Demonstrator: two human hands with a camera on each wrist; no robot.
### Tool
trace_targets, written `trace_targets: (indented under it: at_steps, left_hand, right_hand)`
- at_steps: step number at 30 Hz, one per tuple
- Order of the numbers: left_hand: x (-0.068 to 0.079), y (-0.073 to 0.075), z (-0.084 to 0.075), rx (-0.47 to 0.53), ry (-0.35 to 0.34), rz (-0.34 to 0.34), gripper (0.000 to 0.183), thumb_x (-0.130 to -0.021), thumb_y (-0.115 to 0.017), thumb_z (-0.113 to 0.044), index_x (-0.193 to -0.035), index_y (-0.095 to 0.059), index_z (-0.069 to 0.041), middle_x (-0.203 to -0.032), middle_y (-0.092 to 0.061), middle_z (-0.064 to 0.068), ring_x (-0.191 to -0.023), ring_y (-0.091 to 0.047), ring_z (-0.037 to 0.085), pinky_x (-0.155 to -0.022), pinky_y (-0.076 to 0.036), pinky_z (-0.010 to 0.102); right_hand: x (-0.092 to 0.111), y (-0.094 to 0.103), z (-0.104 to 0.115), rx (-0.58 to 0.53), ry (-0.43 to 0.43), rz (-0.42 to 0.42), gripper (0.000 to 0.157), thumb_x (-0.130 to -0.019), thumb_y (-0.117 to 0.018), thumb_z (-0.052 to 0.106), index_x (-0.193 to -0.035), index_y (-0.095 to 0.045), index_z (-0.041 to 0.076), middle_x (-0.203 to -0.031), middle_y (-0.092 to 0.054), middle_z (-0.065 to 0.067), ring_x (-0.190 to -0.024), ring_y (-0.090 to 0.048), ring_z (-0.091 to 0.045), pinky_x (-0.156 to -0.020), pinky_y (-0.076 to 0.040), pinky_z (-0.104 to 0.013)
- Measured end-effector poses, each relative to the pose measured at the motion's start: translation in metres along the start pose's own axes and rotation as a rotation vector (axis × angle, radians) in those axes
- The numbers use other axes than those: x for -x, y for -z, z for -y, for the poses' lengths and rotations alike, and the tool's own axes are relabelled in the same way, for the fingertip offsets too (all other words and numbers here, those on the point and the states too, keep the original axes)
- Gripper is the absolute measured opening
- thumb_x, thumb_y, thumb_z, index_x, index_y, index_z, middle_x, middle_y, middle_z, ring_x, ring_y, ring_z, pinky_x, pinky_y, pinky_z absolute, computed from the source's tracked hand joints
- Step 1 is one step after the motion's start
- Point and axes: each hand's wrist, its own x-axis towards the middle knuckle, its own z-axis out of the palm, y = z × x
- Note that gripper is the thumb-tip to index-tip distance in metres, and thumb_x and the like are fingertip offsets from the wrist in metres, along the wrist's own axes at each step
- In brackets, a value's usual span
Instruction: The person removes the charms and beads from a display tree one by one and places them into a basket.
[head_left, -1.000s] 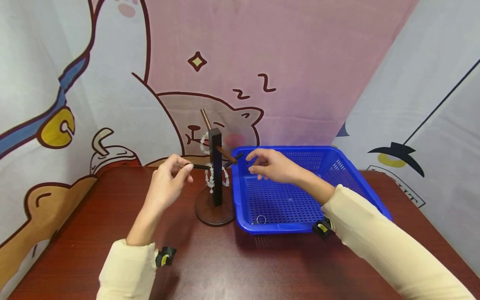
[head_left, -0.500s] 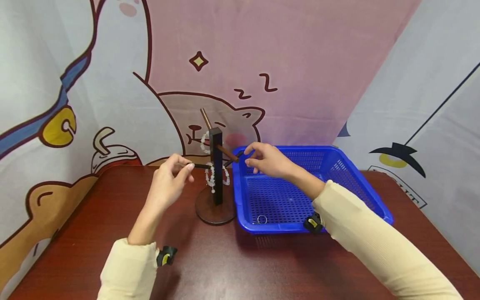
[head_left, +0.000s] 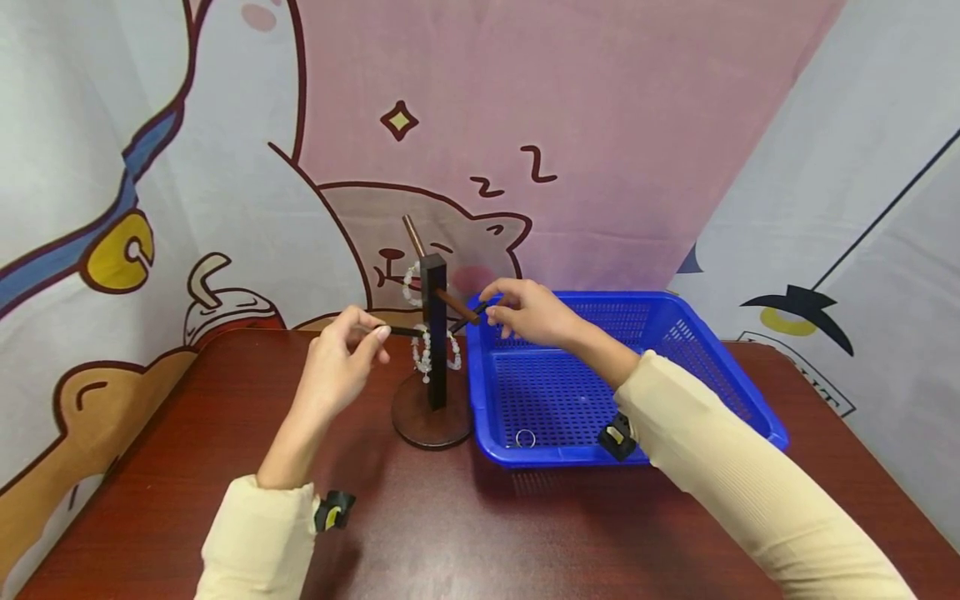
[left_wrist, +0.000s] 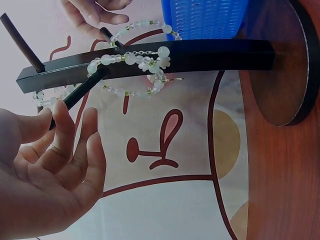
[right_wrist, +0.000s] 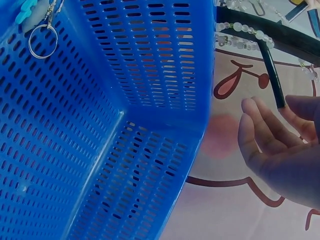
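Black-and-brown stand point(head_left: 436, 367) mid-frame, bracelets point(left_wrist: 131, 59) hanging on it. Left hand point(head_left: 337, 362) pinches the left peg point(head_left: 407, 332), right hand point(head_left: 534, 312) the right peg point(right_wrist: 272, 77). Blue basket point(head_left: 562, 392) crowds in right of centre, metal ring point(right_wrist: 42, 57) inside.

Stand point(head_left: 437, 358) on table point(head_left: 450, 533), left of basket point(head_left: 555, 456); bracelets point(left_wrist: 130, 59) on pegs point(left_wrist: 82, 91), one seemingly behind post point(left_wrist: 200, 55); ring point(right_wrist: 42, 57) inside basket.

It's a screened-off tabletop nook, though whether in a home or a studio I can't tell. Cloth point(head_left: 600, 125) printed with big cartoon animals point(head_left: 450, 223) hangs in soft folds behind and along both sides of the glossy, reddish-brown table point(head_left: 420, 533), hiding whatever lies beyond.
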Motion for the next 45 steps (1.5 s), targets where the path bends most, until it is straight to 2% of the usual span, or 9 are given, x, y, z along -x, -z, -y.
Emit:
trace_targets:
  at_steps: [5, 9, 17, 25, 31, 34, 39, 43, 45]
  left_hand:
    - [0.0, -0.001, 0.0, -0.01, 0.001, -0.004, 0.011, -0.093, -0.053, -0.015, -0.097, -0.058, -0.006, -0.067, -0.064, 0.004, -0.062, -0.049, 0.018, -0.059, -0.037, 0.032]
    - [-0.001, 0.0, -0.001, -0.021, -0.002, -0.004, 0.011, -0.093, -0.053, -0.015, -0.097, -0.058, -0.006, -0.067, -0.063, 0.004, -0.06, -0.047, 0.017, -0.058, -0.036, 0.032]
    - [-0.003, 0.003, 0.0, -0.025, -0.011, 0.0, 0.012, -0.094, -0.052, -0.016, -0.098, -0.058, -0.006, -0.069, -0.064, 0.005, -0.057, -0.043, 0.016, -0.056, -0.034, 0.032]
    - [-0.008, 0.006, 0.004, -0.022, -0.008, 0.008, 0.012, -0.093, -0.053, -0.015, -0.097, -0.059, -0.005, -0.07, -0.065, 0.007, -0.059, -0.044, 0.017, -0.058, -0.035, 0.032]
    - [-0.013, 0.008, 0.007, 0.0, 0.021, 0.033, 0.014, -0.094, -0.052, -0.014, -0.1, -0.059, -0.004, -0.074, -0.066, 0.013, -0.071, -0.053, 0.023, -0.061, -0.036, 0.032]
    - [-0.016, 0.009, 0.008, 0.012, 0.044, 0.053, 0.016, -0.094, -0.052, -0.015, -0.102, -0.059, -0.004, -0.075, -0.066, 0.012, -0.077, -0.055, 0.025, -0.062, -0.036, 0.032]
    - [-0.023, 0.01, 0.009, 0.023, 0.064, 0.083, 0.018, -0.094, -0.052, -0.016, -0.105, -0.059, -0.004, -0.074, -0.066, 0.01, -0.082, -0.058, 0.027, -0.064, -0.037, 0.033]
    - [-0.028, 0.01, 0.009, 0.021, 0.071, 0.098, 0.018, -0.094, -0.051, -0.016, -0.105, -0.059, -0.004, -0.073, -0.066, 0.008, -0.082, -0.058, 0.027, -0.065, -0.037, 0.033]
    - [-0.03, 0.01, 0.009, 0.019, 0.071, 0.103, 0.019, -0.094, -0.052, -0.016, -0.105, -0.06, -0.003, -0.072, -0.065, 0.006, -0.079, -0.057, 0.025, -0.064, -0.036, 0.033]
  right_hand:
    - [0.0, 0.0, -0.001, 0.005, -0.016, -0.012, 0.009, -0.091, -0.053, 0.004, -0.098, -0.059, 0.003, -0.074, -0.063, -0.006, -0.058, -0.057, -0.017, -0.056, -0.048, -0.032]
    - [0.001, 0.0, -0.001, 0.015, -0.013, -0.011, 0.006, -0.091, -0.053, 0.004, -0.095, -0.058, 0.004, -0.072, -0.063, -0.005, -0.057, -0.057, -0.016, -0.054, -0.047, -0.029]
    - [0.007, 0.003, 0.002, 0.016, 0.012, 0.025, 0.003, -0.09, -0.055, 0.004, -0.091, -0.058, 0.003, -0.072, -0.064, -0.006, -0.064, -0.06, -0.034, -0.052, -0.046, -0.028]
    - [0.016, 0.003, 0.004, 0.017, 0.051, 0.071, 0.003, -0.09, -0.055, 0.004, -0.09, -0.058, 0.002, -0.071, -0.064, -0.007, -0.062, -0.06, -0.028, -0.055, -0.047, -0.029]
    - [0.022, 0.003, 0.007, 0.022, 0.055, 0.09, 0.003, -0.09, -0.056, 0.005, -0.091, -0.058, 0.002, -0.071, -0.063, -0.006, -0.061, -0.059, -0.023, -0.054, -0.045, -0.028]
    - [0.025, 0.002, 0.008, 0.012, 0.05, 0.098, 0.003, -0.09, -0.056, 0.005, -0.089, -0.058, 0.003, -0.07, -0.063, -0.005, -0.062, -0.06, -0.026, -0.054, -0.046, -0.029]
    - [0.029, 0.001, 0.01, 0.016, 0.046, 0.112, 0.003, -0.09, -0.056, 0.006, -0.087, -0.058, 0.006, -0.07, -0.062, -0.001, -0.062, -0.06, -0.023, -0.056, -0.048, -0.034]
    - [0.033, 0.0, 0.012, -0.003, 0.054, 0.127, 0.003, -0.09, -0.056, 0.006, -0.087, -0.058, 0.006, -0.071, -0.063, -0.001, -0.063, -0.06, -0.021, -0.056, -0.048, -0.033]
    - [0.034, -0.001, 0.013, -0.022, 0.058, 0.134, 0.004, -0.09, -0.056, 0.006, -0.086, -0.057, 0.006, -0.071, -0.063, -0.001, -0.064, -0.061, -0.025, -0.057, -0.049, -0.034]
